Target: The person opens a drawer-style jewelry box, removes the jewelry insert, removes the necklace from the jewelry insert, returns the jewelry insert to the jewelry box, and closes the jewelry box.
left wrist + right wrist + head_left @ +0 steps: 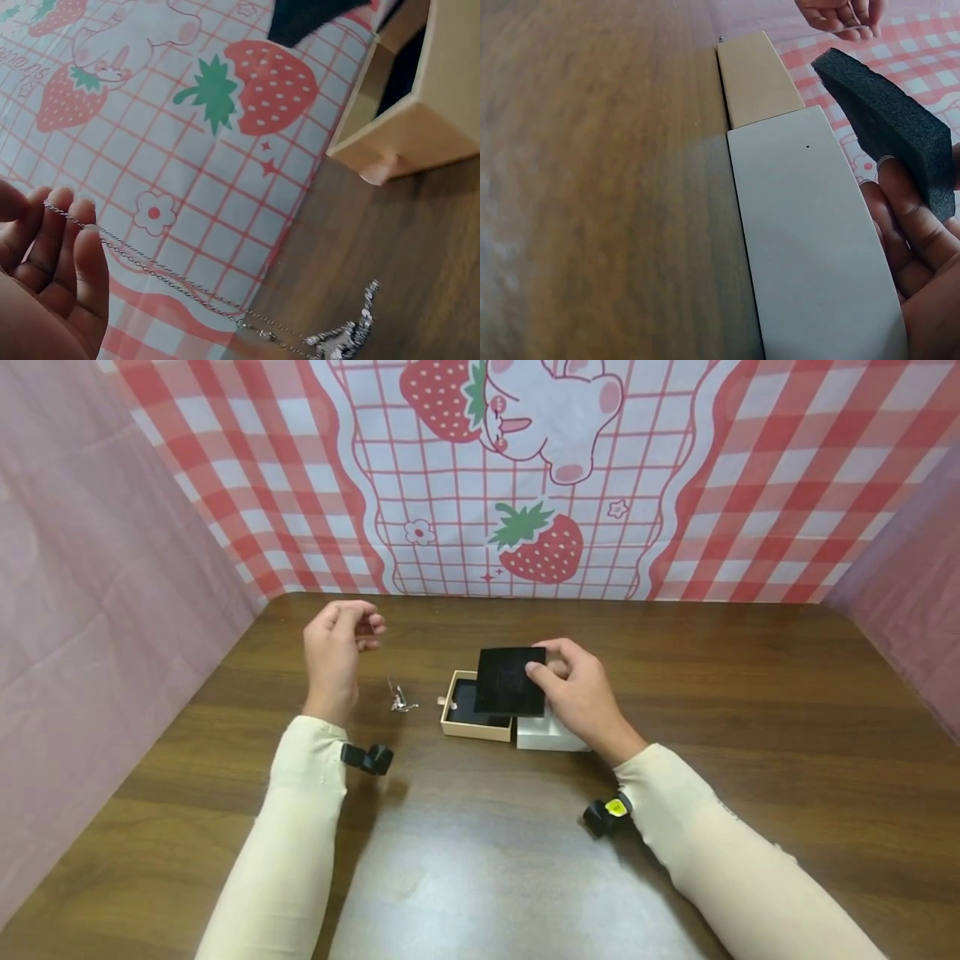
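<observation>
My left hand [337,652] is raised above the table at the left and pinches the end of a silver chain necklace [161,271]. The chain slants down from the fingers to a small shiny heap at its lower end. In my right hand [588,693] is a black foam pad [510,681], gripped at its right edge between thumb and fingers. Under the pad's lower left lies an open tan box [476,732] with a black inside and a small pull tab on its left wall. The pad partly covers the box.
Directly right of the tan box lies a white box part [551,740], partly hidden by the right hand. The brown wooden table [465,827] ends at a strawberry-patterned cloth [540,547] at the back. Pink cloth [150,568] hangs at both sides.
</observation>
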A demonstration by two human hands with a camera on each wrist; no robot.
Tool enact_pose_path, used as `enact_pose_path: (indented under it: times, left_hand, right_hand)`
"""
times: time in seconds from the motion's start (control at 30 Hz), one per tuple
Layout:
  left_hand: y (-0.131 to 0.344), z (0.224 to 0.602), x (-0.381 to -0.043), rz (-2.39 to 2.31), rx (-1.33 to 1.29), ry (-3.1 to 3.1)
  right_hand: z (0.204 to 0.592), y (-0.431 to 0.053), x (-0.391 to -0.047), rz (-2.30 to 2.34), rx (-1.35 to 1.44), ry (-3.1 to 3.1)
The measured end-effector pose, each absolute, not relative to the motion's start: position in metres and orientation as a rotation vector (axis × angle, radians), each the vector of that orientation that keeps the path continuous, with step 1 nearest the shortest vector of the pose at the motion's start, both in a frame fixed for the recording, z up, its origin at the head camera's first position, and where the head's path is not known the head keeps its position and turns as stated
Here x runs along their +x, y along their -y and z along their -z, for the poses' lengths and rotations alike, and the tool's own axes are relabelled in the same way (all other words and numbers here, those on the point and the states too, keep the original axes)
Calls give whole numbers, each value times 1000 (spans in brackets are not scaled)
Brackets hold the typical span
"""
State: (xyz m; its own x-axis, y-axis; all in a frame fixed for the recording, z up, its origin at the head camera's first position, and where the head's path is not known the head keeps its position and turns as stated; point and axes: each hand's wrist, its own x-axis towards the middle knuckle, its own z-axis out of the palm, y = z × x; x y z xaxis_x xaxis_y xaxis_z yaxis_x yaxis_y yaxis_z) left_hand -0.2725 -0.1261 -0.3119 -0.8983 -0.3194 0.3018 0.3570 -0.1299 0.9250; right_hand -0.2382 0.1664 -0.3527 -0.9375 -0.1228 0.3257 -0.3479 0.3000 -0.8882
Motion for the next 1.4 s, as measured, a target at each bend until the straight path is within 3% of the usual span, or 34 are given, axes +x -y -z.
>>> enact_pose_path:
  times: [0.73,1.4]
  left_hand:
    - [136,337,-277,1588,-57,2427]
    - [137,342,-277,1233,-83,2601]
  right_hand:
    - [352,-164,-238,-1726,460,2360]
    - [354,-166,-238,-1719,459,2358]
